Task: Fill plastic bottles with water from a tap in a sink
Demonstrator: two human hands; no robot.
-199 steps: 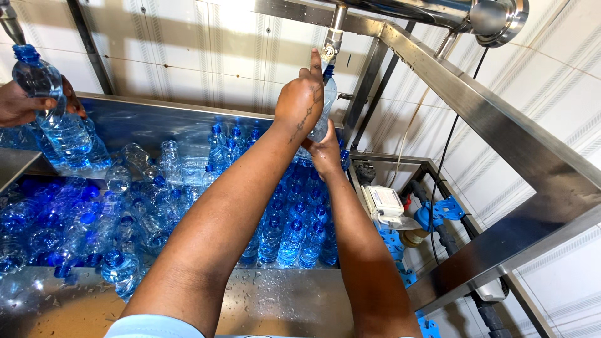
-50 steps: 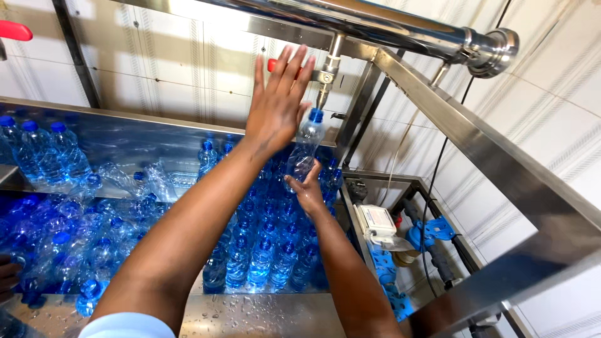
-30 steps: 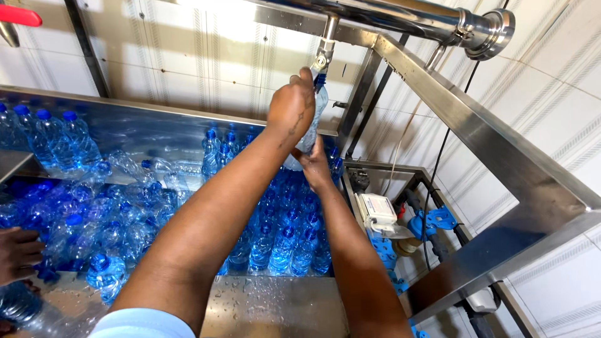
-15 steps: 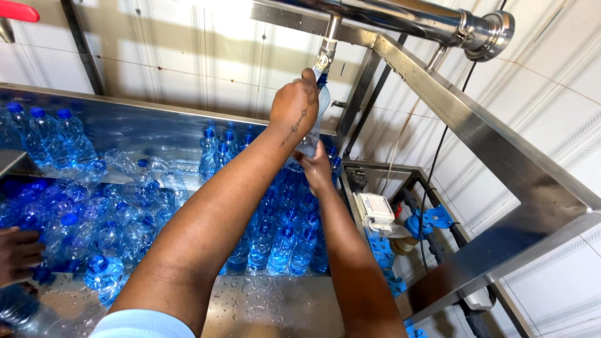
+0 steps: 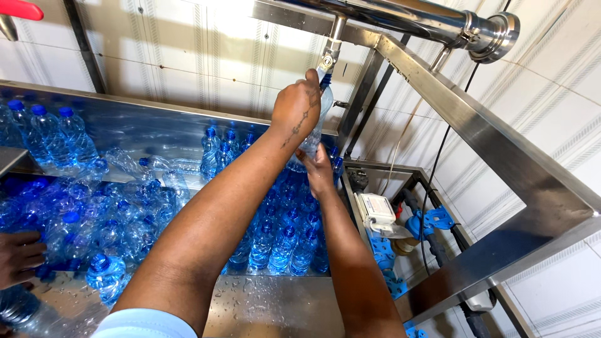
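Steel tray point(image 5: 282, 307) is lying wet nearest, blue-capped bottles point(image 5: 275, 244) standing beyond. Right hand point(image 5: 318, 170) is gripping a bottle's point(image 5: 313, 134) base; left hand point(image 5: 295, 107) is clutching its neck, cap touching the tap point(image 5: 328, 59).

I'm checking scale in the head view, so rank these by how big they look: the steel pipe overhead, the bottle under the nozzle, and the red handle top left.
1. Steel pipe
2. Bottle, partly hidden by the left hand
3. Red handle, cut off by the frame, so unsure
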